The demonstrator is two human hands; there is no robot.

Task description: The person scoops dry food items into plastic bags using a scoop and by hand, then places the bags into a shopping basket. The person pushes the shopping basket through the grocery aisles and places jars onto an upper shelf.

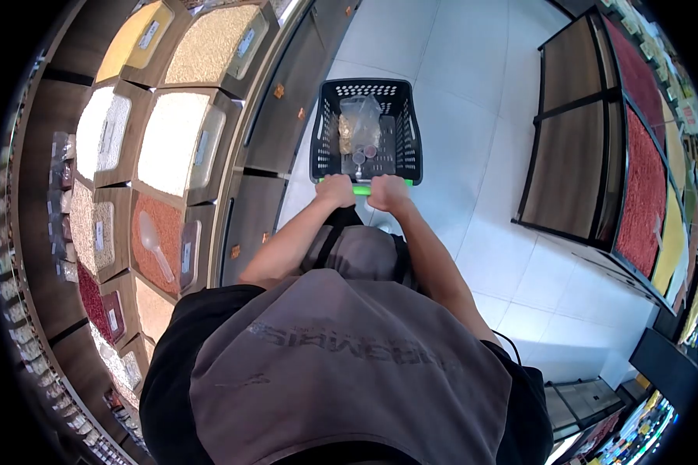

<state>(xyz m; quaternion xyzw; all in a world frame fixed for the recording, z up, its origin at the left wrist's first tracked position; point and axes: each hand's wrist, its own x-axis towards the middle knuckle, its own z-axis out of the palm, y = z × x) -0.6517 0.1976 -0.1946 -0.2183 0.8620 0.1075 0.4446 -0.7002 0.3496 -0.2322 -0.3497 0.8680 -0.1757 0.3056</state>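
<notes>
Both fists close around the bright green handle (362,189) of a black shopping basket (316,139), which is held out in front of my body. My left hand (336,191) grips the handle's left part, and my right hand (390,192) its right part. Inside the basket a clear plastic bag (367,116) lies beside a bag of pale beige pieces (345,136). Two small round items (364,155) rest near the handle side; their kind is too small to make out.
On the left, wooden bins hold grains and powders, among them white grain (169,143) and orange lentil-like grain (163,225) with a clear scoop (155,244). Pale tiled floor (457,116) runs ahead. A wooden display stand (570,163) with red goods (644,194) stands on the right.
</notes>
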